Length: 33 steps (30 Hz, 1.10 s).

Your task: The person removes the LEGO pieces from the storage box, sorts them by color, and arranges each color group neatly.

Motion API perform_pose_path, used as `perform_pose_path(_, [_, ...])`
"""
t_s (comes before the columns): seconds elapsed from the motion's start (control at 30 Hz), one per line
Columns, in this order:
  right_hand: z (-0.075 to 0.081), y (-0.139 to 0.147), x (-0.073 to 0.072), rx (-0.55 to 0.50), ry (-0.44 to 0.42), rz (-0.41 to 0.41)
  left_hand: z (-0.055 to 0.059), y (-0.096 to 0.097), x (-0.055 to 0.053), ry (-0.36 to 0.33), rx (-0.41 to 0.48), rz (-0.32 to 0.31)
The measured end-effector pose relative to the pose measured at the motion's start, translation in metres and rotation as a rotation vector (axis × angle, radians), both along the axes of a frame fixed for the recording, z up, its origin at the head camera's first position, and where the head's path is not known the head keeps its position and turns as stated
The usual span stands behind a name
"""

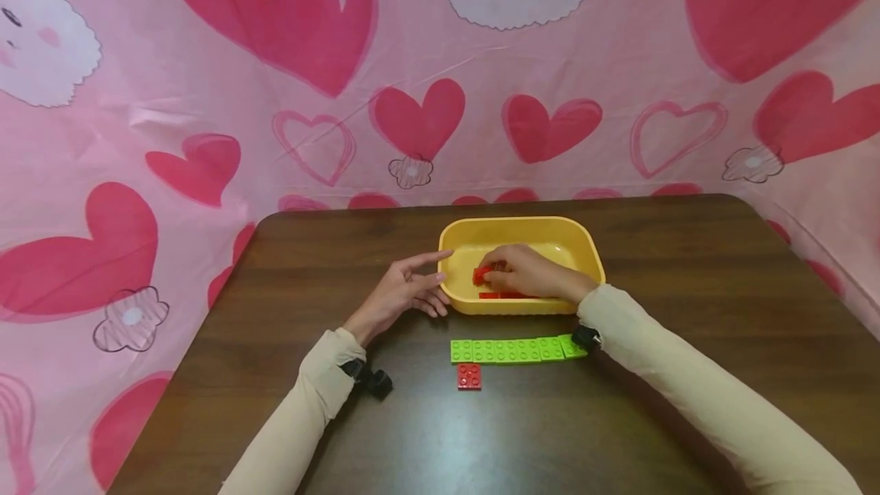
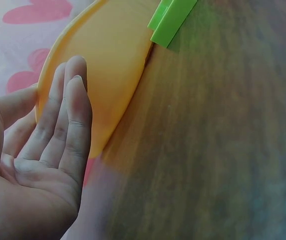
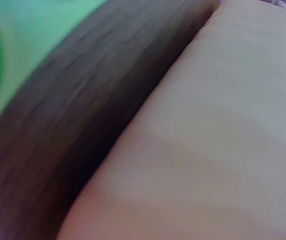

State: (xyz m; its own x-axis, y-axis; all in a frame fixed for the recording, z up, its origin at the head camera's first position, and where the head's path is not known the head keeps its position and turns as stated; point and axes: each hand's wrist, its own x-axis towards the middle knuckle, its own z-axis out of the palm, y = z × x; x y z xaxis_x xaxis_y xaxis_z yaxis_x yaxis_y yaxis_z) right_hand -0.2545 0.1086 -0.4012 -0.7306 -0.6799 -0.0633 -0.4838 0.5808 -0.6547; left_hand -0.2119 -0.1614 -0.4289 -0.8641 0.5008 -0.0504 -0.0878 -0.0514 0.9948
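Note:
My right hand (image 1: 525, 270) reaches into a yellow plastic basin (image 1: 522, 228), fingers curled downward. A red toy building brick (image 1: 480, 275) shows at its fingertips, which pinch it. More red bricks (image 1: 505, 296) lie along the basin's near inner wall, partly hidden by that hand. My left hand (image 1: 412, 285) is at the basin's left end, index finger and thumb at the rim. In the left wrist view the fingers (image 2: 75, 115) extend beside the basin's outer wall (image 2: 113, 65). The right wrist view is mostly a blurred pale surface, with no fingertips visible.
Nearer than the basin, a row of light green bricks (image 1: 516, 351) lies on the dark wooden table (image 1: 412, 441). One red two-by-two brick (image 1: 469, 376) sits below the row's left end. A pink heart-patterned cloth (image 1: 481, 59) hangs behind the table.

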Motion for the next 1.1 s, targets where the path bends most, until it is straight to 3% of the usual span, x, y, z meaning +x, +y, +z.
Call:
perform_pose_path(0.3, [0.013,0.015,0.009,-0.097,0.031,-0.143,0.001,0.001,0.001,-0.01,0.0,-0.004])
perform_pose_path(0.63, [0.031,0.035,0.024,-0.316,-0.097,-0.199,-0.001,-0.002,0.001,0.005,0.013,-0.005])
perform_pose_path(0.9, [0.039,0.051,0.052,-0.359,-0.113,-0.24,-0.002,-0.001,0.001,-0.009,0.012,-0.002])
perform_pose_path(1.1, [0.044,0.058,0.081,-0.293,-0.01,-0.286,-0.002,0.0,0.002,-0.008,0.01,0.007])
